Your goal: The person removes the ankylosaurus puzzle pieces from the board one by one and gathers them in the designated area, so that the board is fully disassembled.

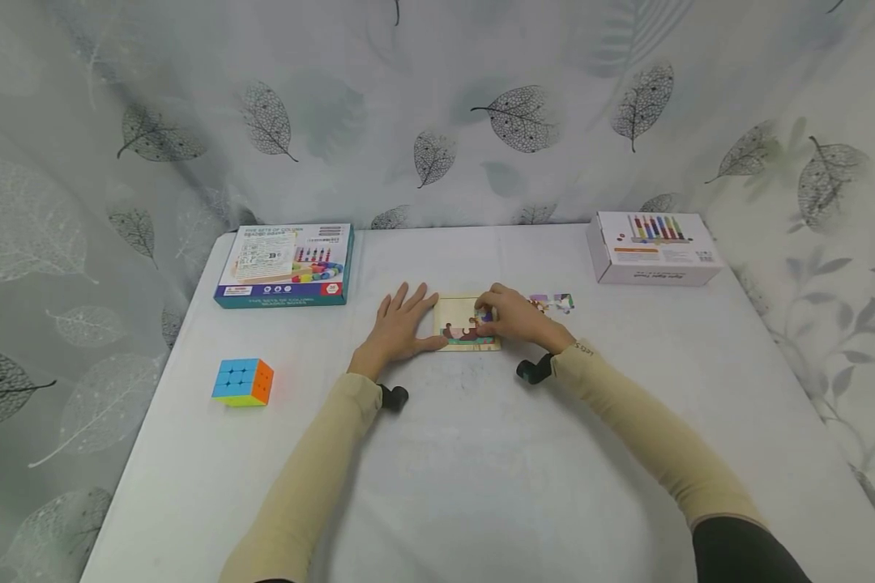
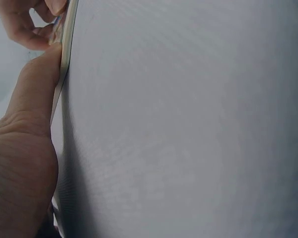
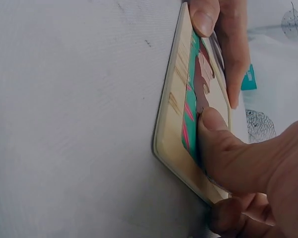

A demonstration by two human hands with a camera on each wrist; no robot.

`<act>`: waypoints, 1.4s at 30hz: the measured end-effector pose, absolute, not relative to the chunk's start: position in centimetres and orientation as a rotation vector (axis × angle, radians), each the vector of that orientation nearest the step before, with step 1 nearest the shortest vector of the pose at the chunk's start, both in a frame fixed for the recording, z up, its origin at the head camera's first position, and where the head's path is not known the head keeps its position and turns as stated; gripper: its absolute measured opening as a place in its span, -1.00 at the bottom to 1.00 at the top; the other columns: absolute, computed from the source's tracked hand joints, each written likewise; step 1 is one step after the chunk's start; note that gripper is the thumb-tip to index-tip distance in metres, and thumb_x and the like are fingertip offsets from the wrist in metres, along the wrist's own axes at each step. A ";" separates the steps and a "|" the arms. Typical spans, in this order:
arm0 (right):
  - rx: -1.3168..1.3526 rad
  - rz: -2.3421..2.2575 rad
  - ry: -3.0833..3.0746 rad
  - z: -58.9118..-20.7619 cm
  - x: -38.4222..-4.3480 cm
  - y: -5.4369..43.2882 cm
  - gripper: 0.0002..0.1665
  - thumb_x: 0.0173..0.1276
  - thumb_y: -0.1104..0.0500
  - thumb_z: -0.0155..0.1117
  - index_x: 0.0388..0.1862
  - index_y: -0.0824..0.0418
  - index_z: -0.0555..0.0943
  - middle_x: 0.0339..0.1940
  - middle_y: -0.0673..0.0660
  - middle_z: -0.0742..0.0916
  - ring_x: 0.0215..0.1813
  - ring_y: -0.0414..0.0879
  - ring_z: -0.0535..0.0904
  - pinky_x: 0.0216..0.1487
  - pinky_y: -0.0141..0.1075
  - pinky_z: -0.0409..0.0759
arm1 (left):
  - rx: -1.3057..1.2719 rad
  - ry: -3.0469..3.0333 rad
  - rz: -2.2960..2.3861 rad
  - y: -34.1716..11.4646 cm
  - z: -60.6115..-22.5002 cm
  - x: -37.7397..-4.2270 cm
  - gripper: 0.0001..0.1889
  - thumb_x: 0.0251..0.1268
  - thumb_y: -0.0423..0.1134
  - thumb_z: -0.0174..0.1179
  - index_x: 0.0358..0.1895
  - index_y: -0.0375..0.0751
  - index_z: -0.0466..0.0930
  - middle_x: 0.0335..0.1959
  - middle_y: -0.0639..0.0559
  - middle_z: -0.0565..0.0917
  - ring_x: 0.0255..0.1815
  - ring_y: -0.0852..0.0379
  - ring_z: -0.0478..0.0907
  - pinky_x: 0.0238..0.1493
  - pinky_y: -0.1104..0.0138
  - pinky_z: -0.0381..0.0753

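Note:
A small wooden jigsaw board (image 1: 455,311) lies on the white table, its bottom row filled with brown and teal pieces. My left hand (image 1: 401,325) rests at the board's left side, fingers spread, thumb on the lower left corner. On the right side of the board, my right hand (image 1: 516,314) pinches a blue-purple puzzle piece (image 1: 484,312) mostly hidden under its curled fingers. In the right wrist view the right thumb (image 3: 221,144) presses down beside the teal strip (image 3: 187,119). Loose colourful puzzle pieces (image 1: 552,303) lie just beyond the right hand.
A flat toy box (image 1: 284,267) sits at the back left of the table, with a puzzle cube (image 1: 242,382) in front of it. At the back right stands a white toy box (image 1: 656,248). A leaf-print curtain (image 1: 437,105) hangs behind the table.

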State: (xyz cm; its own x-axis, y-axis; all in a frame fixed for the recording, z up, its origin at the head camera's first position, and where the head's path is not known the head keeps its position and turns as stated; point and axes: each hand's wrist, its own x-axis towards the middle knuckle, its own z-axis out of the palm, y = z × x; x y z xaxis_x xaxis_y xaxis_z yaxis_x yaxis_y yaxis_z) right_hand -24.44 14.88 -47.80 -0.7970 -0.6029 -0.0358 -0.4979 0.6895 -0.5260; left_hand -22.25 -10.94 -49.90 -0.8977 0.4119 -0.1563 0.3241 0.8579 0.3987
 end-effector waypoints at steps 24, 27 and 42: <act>-0.849 -0.941 2.665 -47.5 -24.2 15.6 -0.85 0.38 0.20 0.34 -0.17 0.27 0.67 -0.20 0.23 0.69 -0.26 -0.04 0.55 -0.23 -0.29 0.49 | 0.554 2.799 0.545 -10.8 -49.7 -22.0 -0.05 0.27 0.33 0.21 0.63 0.08 0.03 0.70 0.03 -0.08 0.73 -0.13 -0.33 0.69 -0.13 -0.30; -0.815 -0.951 2.678 -47.1 -24.3 16.2 -0.84 0.43 0.21 0.27 -0.13 0.28 0.66 -0.16 0.24 0.70 -0.29 -0.04 0.54 -0.26 -0.29 0.48 | 0.555 2.800 0.544 -10.9 -49.8 -22.2 -0.04 0.26 0.34 0.21 0.63 0.08 0.03 0.70 0.03 -0.09 0.73 -0.13 -0.34 0.69 -0.13 -0.30; -0.590 -0.912 2.663 -45.8 -24.0 19.8 -0.71 0.47 0.12 0.27 0.03 0.28 0.57 -0.06 0.26 0.71 -0.22 -0.01 0.54 -0.30 -0.30 0.51 | 0.562 2.801 0.545 -10.9 -50.2 -22.5 -0.03 0.26 0.34 0.21 0.63 0.09 0.02 0.70 0.04 -0.10 0.73 -0.12 -0.35 0.68 -0.13 -0.32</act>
